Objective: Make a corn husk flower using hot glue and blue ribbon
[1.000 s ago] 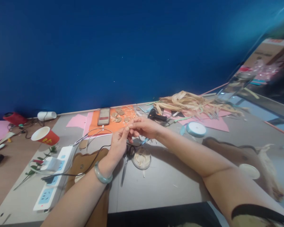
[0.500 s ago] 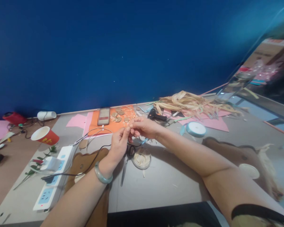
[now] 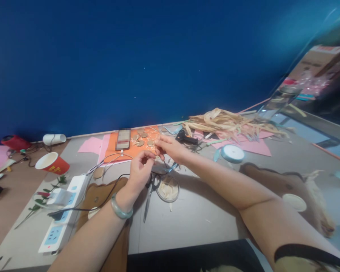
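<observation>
My left hand (image 3: 141, 170) is raised over the table, thumb and forefinger brought together in a pinch. Close beside it, my right hand (image 3: 172, 149) pinches with its fingertips pointing toward the left ones. Whatever lies between the fingers is too small to make out. Below the hands are black-handled scissors (image 3: 147, 202), blades toward me. Touching distance to their right is a round dish (image 3: 178, 190) of pale husk pieces (image 3: 167, 188). Behind the hands, several thin brown discs (image 3: 142, 134) with pale fibres lie on an orange sheet (image 3: 111, 145).
A white power strip (image 3: 55, 223) and a red paper cup (image 3: 58, 165) stand left, cables crossing nearby. Dried husks (image 3: 218, 119), a black glue gun (image 3: 187, 139) and a blue ribbon spool (image 3: 232, 153) lie right. Brown shaped pieces (image 3: 268, 189) flank my arms. A phone (image 3: 122, 139) rests behind.
My fingertips, together before, have drawn slightly apart. The left fingers have curled more, and the scissors' handles show more clearly. The view has shifted slightly.
</observation>
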Demonstrator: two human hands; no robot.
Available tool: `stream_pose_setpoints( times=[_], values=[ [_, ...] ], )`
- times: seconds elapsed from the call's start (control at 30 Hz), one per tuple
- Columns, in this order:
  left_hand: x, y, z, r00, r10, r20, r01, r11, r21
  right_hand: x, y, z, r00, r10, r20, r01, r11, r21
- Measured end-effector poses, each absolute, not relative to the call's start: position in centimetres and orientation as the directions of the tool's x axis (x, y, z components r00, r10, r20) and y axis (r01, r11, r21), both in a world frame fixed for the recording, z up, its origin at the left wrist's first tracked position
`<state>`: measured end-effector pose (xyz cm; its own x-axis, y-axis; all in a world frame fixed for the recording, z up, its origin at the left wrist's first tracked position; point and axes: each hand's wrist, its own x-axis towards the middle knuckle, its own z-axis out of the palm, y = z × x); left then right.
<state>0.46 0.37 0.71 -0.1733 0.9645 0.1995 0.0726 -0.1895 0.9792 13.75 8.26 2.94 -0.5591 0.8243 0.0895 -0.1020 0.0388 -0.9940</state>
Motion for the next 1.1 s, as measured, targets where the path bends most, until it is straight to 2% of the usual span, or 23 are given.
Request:
stream_pose_setpoints(
  times=[0.17,0.37,0.43,0.5,0.6,0.8,0.87,0.9,1.0,1.1],
  values=[
    [0.2,0.0,1.3,-0.12,0.972,0.201,0.073,-0.193,0.978,13.8,8.3,3.1,-0.624,0.779,0.066,0.007,0.09,-0.996],
    [0.1,0.4,0.8,-0.084,0.971,0.224,0.134,-0.211,0.968,13.7,9.5,3.2,-0.537,0.816,0.215,0.094,0.312,-0.945],
    [0.2,0.5,0.4,-0.076,0.974,0.213,0.115,-0.204,0.972,13.3,10.3,3.4,-0.526,0.806,0.273,0.201,0.43,-0.88],
    [0.3,0.6,0.0,-0.065,0.983,0.172,0.07,-0.167,0.983,12.6,11.2,3.9,-0.538,0.79,0.293,0.374,0.536,-0.757],
    [0.3,0.8,-0.4,-0.018,0.993,0.121,0.099,-0.118,0.988,11.9,12.3,5.4,-0.566,0.772,0.289,0.529,0.609,-0.592],
    [0.1,1.0,-0.4,0.0,0.996,0.089,0.089,-0.088,0.992,14.1,10.8,6.9,-0.602,0.732,0.317,0.536,0.666,-0.519],
    [0.1,1.0,-0.2,-0.037,0.996,0.082,0.073,-0.08,0.994,15.5,9.0,6.2,-0.595,0.714,0.369,0.469,0.681,-0.562],
    [0.1,0.9,-0.1,-0.053,0.995,0.09,0.061,-0.087,0.994,16.2,8.1,5.6,-0.566,0.729,0.385,0.425,0.658,-0.622],
    [0.2,0.7,0.2,-0.039,0.994,0.102,0.012,-0.101,0.995,17.5,5.9,3.5,-0.487,0.821,0.299,0.256,0.461,-0.85],
    [0.5,0.5,0.5,0.027,0.999,0.043,-0.006,-0.043,0.999,17.7,5.1,1.7,-0.505,0.838,0.205,0.04,0.26,-0.965]
  ],
)
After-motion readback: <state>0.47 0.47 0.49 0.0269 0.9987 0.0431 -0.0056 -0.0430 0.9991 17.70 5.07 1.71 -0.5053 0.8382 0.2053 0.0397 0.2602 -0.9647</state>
